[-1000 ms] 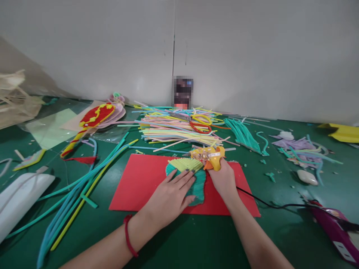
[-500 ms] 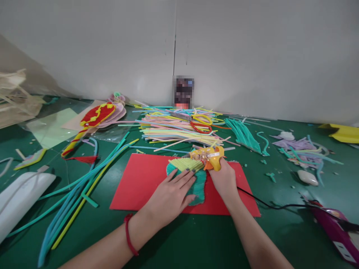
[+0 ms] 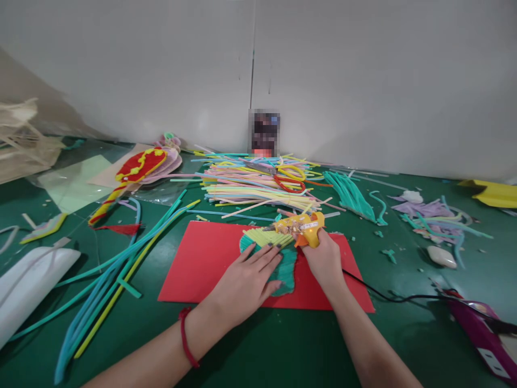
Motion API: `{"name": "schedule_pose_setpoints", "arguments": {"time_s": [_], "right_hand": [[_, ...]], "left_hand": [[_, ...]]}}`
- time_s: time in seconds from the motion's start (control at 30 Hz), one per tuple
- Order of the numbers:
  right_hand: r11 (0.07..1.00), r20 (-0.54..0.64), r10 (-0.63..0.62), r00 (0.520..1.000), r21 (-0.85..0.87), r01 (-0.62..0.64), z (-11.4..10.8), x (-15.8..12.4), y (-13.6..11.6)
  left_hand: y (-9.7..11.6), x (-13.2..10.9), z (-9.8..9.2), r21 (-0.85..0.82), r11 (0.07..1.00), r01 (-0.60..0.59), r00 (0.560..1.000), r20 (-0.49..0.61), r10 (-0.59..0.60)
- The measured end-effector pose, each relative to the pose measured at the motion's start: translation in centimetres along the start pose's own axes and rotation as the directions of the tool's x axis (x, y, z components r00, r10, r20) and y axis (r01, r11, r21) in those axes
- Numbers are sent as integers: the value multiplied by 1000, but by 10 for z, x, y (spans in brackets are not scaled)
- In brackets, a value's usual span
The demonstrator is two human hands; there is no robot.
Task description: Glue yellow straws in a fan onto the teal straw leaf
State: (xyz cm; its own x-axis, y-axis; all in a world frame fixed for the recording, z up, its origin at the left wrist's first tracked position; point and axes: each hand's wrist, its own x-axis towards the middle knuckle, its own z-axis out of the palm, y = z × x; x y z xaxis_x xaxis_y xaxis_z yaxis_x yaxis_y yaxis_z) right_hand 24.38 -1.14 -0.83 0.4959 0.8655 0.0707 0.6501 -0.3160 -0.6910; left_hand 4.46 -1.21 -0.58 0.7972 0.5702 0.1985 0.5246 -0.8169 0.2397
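My left hand lies flat with its fingers stretched over a teal piece made of fuzzy strips. Yellow-green strips form the upper part of that piece, just beyond my fingertips. Under it is a sheet of red card. My right hand is wrapped round the handle of a yellow hot glue gun. The gun's nozzle points left, over the yellow-green strips; whether it touches them I cannot tell. A black cord runs off to the right from below my right hand.
Behind the card lies a pile of pastel strips with scissors on top. Loose blue and teal strips and a red-and-yellow fan-shaped craft lie left. At right are teal strips, scraps and a purple power strip.
The glue gun has shifted slightly, its nozzle now showing over the yellow-green strips. My left hand stays in place on the piece.
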Motion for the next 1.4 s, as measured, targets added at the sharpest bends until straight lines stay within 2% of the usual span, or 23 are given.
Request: {"name": "schedule_pose_setpoints", "arguments": {"time_s": [0.27,0.67,1.0,1.27,1.4], "right_hand": [[995,16,-38,999,-95,40,-2,-2,2],[978,66,16,998,-210,-1,-9,-4,2],[996,75,32,997,-86,-26,-14,-2,5],[997,91,35,995,-73,-28,-15,-3,4],[992,111,43,993,-123,-30,-16,-4,2]], "left_hand": [[1,1,-1,-14,1000,5,1000,8,-5],[0,0,0,-12,1000,6,1000,-1,-6],[0,0,-2,-23,1000,0,1000,12,0],[-1,-1,0,-26,1000,-1,1000,-3,1],[-1,-1,-1,-30,1000,2,1000,10,-1]]}}
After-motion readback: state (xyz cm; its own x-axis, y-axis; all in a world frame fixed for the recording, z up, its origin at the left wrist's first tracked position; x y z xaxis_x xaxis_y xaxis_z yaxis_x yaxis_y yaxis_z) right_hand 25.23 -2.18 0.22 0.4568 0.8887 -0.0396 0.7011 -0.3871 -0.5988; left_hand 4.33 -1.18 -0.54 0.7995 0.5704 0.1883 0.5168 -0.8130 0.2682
